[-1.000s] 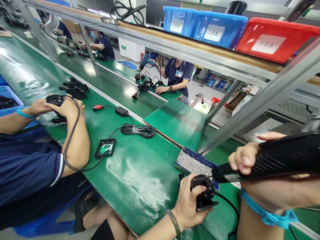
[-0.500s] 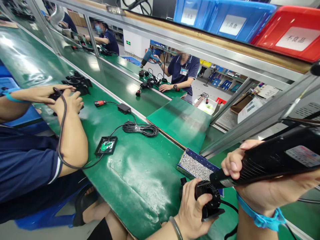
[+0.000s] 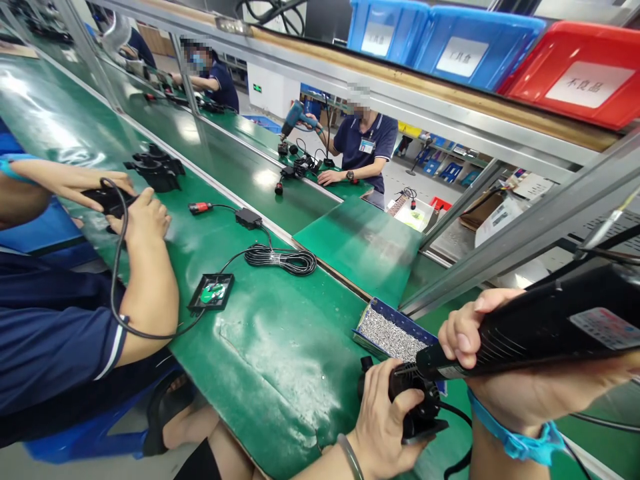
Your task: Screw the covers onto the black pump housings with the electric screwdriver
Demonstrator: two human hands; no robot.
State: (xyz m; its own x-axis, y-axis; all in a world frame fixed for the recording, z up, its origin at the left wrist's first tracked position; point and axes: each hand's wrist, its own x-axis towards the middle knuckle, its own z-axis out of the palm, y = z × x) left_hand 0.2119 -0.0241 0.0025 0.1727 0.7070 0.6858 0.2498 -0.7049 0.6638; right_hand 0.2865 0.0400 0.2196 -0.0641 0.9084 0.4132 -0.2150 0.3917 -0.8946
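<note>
Fingers of my left hand (image 3: 383,417) wrap round a black ribbed housing (image 3: 425,407) with a cable, low on the green bench. My right hand (image 3: 500,353) grips a black electric screwdriver (image 3: 555,320), which slants down to the left. Its nose is at the top of the housing; the very tip is hard to make out. Just behind the housing sits a blue box of small silver screws (image 3: 393,333), partly covered by the housing and the tool.
A co-worker's hands (image 3: 143,217) hold a black part at left. On the green bench (image 3: 270,333) lie a coiled cable (image 3: 280,259), an open black case with a green board (image 3: 213,292) and a black finned part (image 3: 156,167). Blue and red bins (image 3: 575,73) stand overhead.
The screwdriver and my right hand have shifted very slightly left. My left hand keeps its hold on the housing. At left, the co-worker's hands have drawn apart a little around their part.
</note>
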